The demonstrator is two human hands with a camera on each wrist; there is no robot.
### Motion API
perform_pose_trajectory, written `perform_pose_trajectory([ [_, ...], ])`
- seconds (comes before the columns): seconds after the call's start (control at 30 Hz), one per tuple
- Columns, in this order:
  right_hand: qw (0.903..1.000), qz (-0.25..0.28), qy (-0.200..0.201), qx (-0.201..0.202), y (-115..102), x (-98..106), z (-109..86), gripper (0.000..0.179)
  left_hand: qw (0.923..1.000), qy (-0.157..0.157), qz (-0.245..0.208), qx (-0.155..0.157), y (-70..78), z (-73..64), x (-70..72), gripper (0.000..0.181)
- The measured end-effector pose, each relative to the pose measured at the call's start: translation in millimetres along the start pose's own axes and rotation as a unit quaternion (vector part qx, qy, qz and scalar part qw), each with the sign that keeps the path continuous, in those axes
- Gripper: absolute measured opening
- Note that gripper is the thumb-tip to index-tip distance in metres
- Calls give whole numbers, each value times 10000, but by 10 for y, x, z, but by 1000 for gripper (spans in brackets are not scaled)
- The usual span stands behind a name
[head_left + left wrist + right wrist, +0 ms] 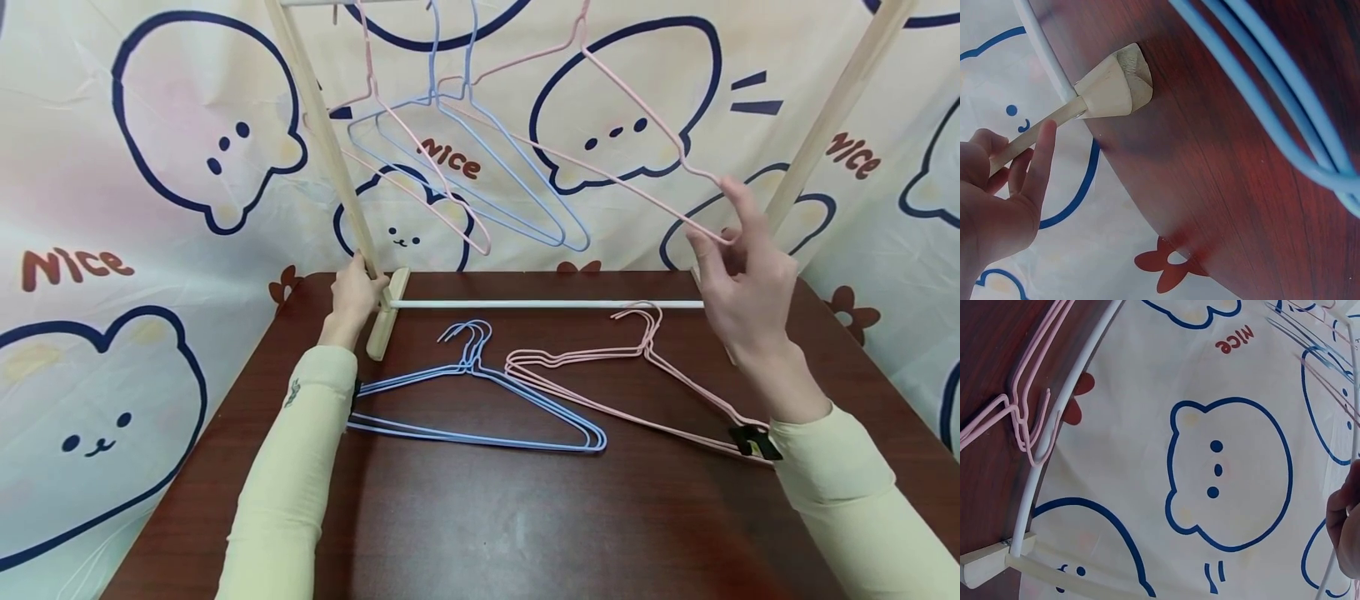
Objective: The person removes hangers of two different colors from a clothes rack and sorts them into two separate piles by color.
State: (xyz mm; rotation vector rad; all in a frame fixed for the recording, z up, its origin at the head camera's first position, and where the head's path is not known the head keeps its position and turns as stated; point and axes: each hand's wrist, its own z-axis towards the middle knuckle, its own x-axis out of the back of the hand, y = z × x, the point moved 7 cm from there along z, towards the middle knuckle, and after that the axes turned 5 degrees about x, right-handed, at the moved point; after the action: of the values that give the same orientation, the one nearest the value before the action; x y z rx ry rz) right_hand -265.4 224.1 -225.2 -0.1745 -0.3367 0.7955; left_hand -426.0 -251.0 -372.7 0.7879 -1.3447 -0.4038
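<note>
Taking the head view as a clock face, the work in hand looks like handling a pink wire clothes hanger (632,92) on a drying rack; whether it is going up or coming off cannot be told. It hangs at one o'clock, its lower corner at three o'clock, pinched between the thumb and fingers of the right hand (757,283). At nine o'clock the left hand (354,300) has its fingers curled round the low part of the pale wooden left post (325,142), seemingly to steady the frame. The next move probably calls for holding that post firm while the pinched hanger is guided at its hook; the hook's top is cut off, so its seat on the rail is unseen. Two blue wire hangers (433,75) hang at twelve o'clock and another pink hanger (412,136) at eleven. Below, the dark reddish-brown wooden table (480,517) carries a flat stack of blue hangers (470,365) at six o'clock and a stack of pink hangers (648,342) at four, with the rack's white lower bar (547,305) running just beyond both. A pale sheet backdrop (75,208), printed with navy-outlined bear faces, brown flowers and "Nice", encloses the space from nine round to three o'clock.
</note>
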Motion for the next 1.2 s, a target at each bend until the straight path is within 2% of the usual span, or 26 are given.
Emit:
perform_pose_trajectory([
  [0.5, 9986, 213, 221, -425, 96, 471, -257, 45, 10000, 22, 26, -62, -24, 17, -12, 37],
  [0.67, 9982, 322, 167, -482, 127, 610, -370, 48, 10000, -6, 43, -42, -19, 16, -13, 35],
  [0.97, 9987, 147, -235, -428, 156, 806, -558, 51, 9999, -67, 107, 73, -52, 42, -23, 38],
  [1.2, 9978, 100, -473, -447, 55, 920, -701, 51, 9997, -42, 218, 56, -40, 69, -27, 41],
])
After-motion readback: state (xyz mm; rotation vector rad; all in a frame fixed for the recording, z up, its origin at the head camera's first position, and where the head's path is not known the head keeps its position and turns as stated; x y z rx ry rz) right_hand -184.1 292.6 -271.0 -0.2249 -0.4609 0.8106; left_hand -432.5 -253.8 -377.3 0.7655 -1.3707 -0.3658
